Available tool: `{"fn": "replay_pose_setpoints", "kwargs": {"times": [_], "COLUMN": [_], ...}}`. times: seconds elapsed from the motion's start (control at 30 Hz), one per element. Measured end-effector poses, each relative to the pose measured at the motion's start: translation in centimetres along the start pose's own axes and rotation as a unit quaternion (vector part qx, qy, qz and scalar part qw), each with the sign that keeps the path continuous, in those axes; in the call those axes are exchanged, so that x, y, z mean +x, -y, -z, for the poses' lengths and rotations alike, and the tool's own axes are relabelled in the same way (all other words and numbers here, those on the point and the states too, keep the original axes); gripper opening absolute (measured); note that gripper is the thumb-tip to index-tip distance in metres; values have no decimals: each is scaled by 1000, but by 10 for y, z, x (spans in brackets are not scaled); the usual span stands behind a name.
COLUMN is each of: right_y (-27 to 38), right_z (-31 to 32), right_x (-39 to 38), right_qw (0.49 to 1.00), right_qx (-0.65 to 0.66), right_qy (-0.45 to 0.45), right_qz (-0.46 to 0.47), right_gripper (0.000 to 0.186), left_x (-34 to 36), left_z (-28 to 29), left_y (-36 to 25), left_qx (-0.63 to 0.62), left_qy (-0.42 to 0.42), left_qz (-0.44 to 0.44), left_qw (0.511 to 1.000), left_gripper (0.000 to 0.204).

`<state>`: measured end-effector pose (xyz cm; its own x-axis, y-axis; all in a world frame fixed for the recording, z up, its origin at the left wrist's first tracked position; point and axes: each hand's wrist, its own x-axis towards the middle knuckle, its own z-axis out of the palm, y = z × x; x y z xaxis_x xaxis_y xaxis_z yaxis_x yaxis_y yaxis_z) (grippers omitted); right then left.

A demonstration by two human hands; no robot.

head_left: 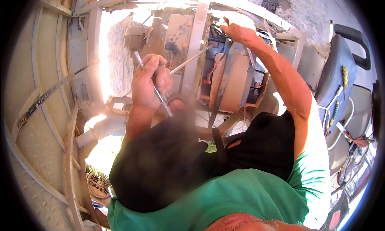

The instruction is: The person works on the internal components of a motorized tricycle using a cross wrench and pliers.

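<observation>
My left hand (149, 80) is wrapped round a shiny metal tool shaft (162, 103) that slants down to the right. A thinner metal rod (188, 60) runs from behind this hand toward the batteries; whether I grip it too is hidden. My right arm reaches up so that my right hand (234, 30) is at the top of the battery bay, its fingers curled at something I cannot make out among cables and frame. Below it are dusty batteries (257, 84) with red and black cables, a brown cardboard piece (234, 80) and a dark strap (220, 88) across them.
A metal frame (95, 46) surrounds the bay, with a dusty panel (178, 32) beside the batteries. Ridged metal plating (36, 146) lines the left. On the right, a grey padded seat (333, 78) holds yellow-handled tools (345, 75). A spoked wheel (98, 183) shows low at left.
</observation>
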<state>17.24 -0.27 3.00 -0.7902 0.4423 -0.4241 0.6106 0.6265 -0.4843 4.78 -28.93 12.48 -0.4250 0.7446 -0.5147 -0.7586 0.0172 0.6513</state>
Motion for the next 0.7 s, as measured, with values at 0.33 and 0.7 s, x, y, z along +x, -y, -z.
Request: {"fn": "replay_pose_setpoints", "kwargs": {"times": [0.33, 0.7], "right_y": [-13, -12], "right_z": [-36, -37], "right_x": [-25, -66], "right_qw": [995, 972], "right_qx": [-67, -55], "right_qy": [62, 104], "right_qz": [41, 203], "right_gripper": [25, 19], "left_x": [-4, -17], "left_z": [-5, -18], "left_y": [2, -50], "left_qx": [69, 275], "left_qy": [-4, 141], "left_qz": [-29, 32], "left_qw": [997, 950], "left_gripper": [27, 39]}}
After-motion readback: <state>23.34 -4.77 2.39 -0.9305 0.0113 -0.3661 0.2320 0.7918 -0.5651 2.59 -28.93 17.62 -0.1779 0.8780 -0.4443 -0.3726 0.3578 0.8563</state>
